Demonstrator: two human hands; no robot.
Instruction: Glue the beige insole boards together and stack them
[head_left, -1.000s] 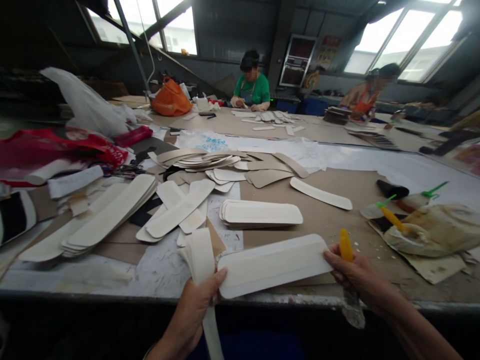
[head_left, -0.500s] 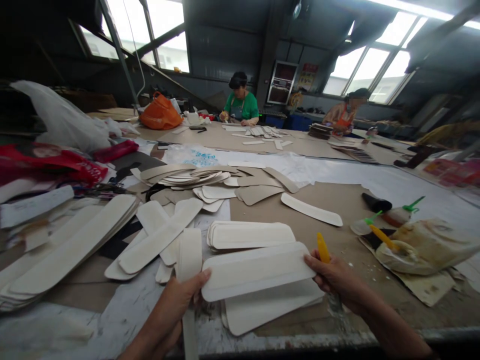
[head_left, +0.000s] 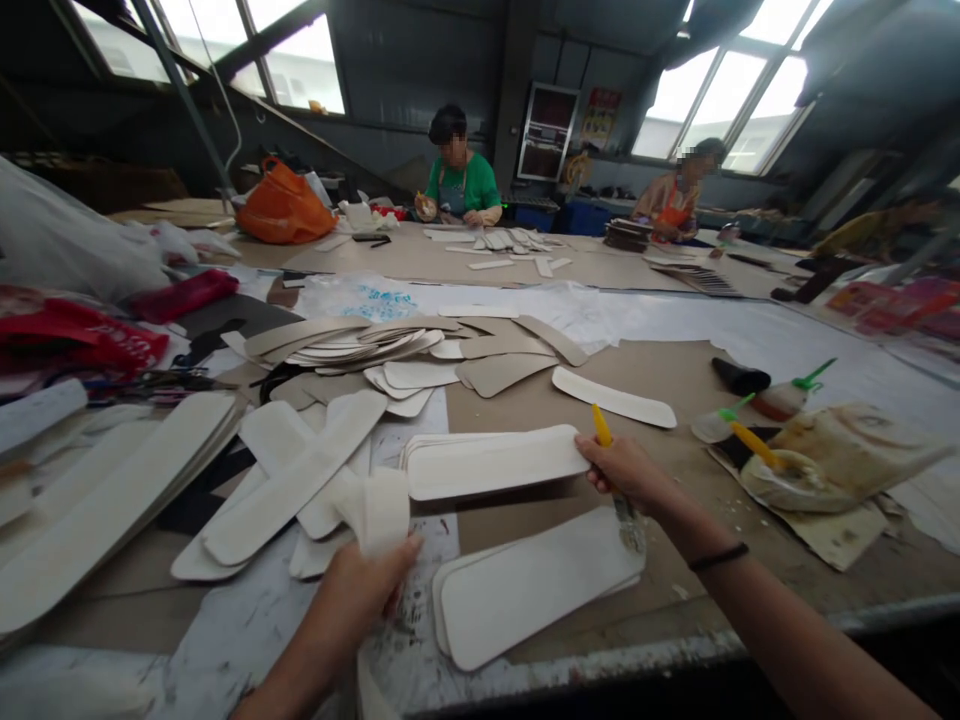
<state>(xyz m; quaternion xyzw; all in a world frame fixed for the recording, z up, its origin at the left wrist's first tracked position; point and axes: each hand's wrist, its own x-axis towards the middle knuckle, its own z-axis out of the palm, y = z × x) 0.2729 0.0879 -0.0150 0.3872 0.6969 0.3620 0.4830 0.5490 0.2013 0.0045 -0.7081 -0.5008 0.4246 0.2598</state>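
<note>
My left hand point(head_left: 375, 580) is closed around a bundle of pale strips point(head_left: 386, 508), whose upper ends bend over above the thumb. In my right hand point(head_left: 621, 468) is a brush with a yellow handle point(head_left: 601, 426); its bristles point down toward the table. The same hand's fingertips pinch the right end of a long white rounded panel point(head_left: 495, 466), which rests over a small stack of similar panels. Nearer the table edge lies another pile of white panels point(head_left: 532, 590), slightly fanned, below the brush.
Many loose pieces point(head_left: 292, 480) overlap at the left, with a heap of curved pieces point(head_left: 360, 345) behind. A stained glue container point(head_left: 795, 485) with a second yellow handle and green-tipped bottles point(head_left: 787, 400) stand right. Two co-workers point(head_left: 461, 185) sit across the table; bags lie far left.
The white panel has moved away from me, off the near pile and onto the farther stack. My left hand has let go of its left end. The view has shifted slightly.
</note>
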